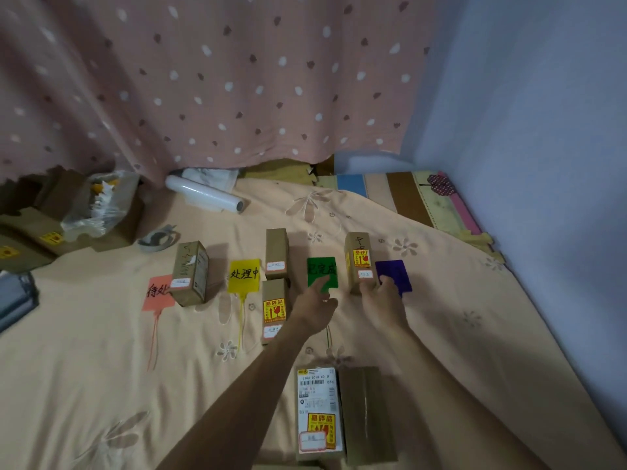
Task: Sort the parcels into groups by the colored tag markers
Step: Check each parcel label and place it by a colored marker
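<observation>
- Four tags lie in a row across the bed (pixel 101 385), left to right: pink tag (pixel 157 293), yellow tag (pixel 244 274), green tag (pixel 322 269), purple tag (pixel 395 271).
- Parcel A (pixel 190 273) stands upright on the right part of the pink tag.
- Parcel B (pixel 276 254) and parcel C (pixel 274 308) lie between the yellow and green tags, B farther away and C nearer. C carries a yellow fragile sticker.
- Parcel D (pixel 359 259) stands between the green and purple tags and also carries a fragile sticker.
- Parcel E (pixel 317 412), with a shipping label, and plain parcel F (pixel 364 412) lie side by side at the near edge, apart from the tags.
- Left hand (pixel 315 308): reaches to the green tag, fingers stretched onto its near edge, grasping nothing.
- Right hand (pixel 383 301): at the base of parcel D, fingers over the near part of the purple tag. It cannot be told whether it grasps the parcel.
- Far left: cartons (pixel 34 232) with a plastic bag (pixel 101 201) on top.
- Near the cartons: a tape roll (pixel 157 239) and a film roll (pixel 203 195).
- Behind: a spotted curtain (pixel 203 79). To the right: a wall (pixel 543 130).
</observation>
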A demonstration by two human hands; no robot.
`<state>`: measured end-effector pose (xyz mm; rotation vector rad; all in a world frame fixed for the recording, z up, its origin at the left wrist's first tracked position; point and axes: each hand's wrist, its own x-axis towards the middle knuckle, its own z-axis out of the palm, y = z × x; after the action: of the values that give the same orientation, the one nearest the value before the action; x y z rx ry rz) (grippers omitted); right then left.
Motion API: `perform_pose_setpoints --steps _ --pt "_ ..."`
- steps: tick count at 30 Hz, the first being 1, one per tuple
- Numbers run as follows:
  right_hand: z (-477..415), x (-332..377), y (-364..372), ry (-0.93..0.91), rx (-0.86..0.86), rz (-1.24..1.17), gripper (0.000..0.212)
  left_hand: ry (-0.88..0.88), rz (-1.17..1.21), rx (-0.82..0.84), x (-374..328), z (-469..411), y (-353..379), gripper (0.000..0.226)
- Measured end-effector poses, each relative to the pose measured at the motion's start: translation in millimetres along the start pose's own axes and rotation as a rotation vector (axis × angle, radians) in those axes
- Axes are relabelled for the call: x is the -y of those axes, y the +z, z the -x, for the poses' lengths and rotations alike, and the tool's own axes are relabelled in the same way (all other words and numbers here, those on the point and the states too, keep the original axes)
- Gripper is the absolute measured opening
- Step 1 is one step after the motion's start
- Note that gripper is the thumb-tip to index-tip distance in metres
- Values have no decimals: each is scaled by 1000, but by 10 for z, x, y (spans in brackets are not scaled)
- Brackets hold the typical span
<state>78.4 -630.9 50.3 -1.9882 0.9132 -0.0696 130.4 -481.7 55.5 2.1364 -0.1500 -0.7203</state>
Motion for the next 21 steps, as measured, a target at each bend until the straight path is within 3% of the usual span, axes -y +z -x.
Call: perform_pose_setpoints --steps 5,7,9,10,12,21 --pt "703 157 70 -75 21 -57 41 136 -54 16 201 568 -388 41" --pt "1079 217 101 -75 50 -47 46 242 -30 75 333 866 -555 21" --pt "1466 255 144 -75 86 -29 52 219 362 53 470 1177 -667 16" --pt "1640 263 168 -76 100 -37 53 253 397 69 556 1296 -719 16" --pt "1988 288 194 -81 114 -33 52 271 164 9 743 1598 -854 20" --pt "3154 -20 325 -69 114 166 14 77 68 -2 1565 2403 -1089 31"
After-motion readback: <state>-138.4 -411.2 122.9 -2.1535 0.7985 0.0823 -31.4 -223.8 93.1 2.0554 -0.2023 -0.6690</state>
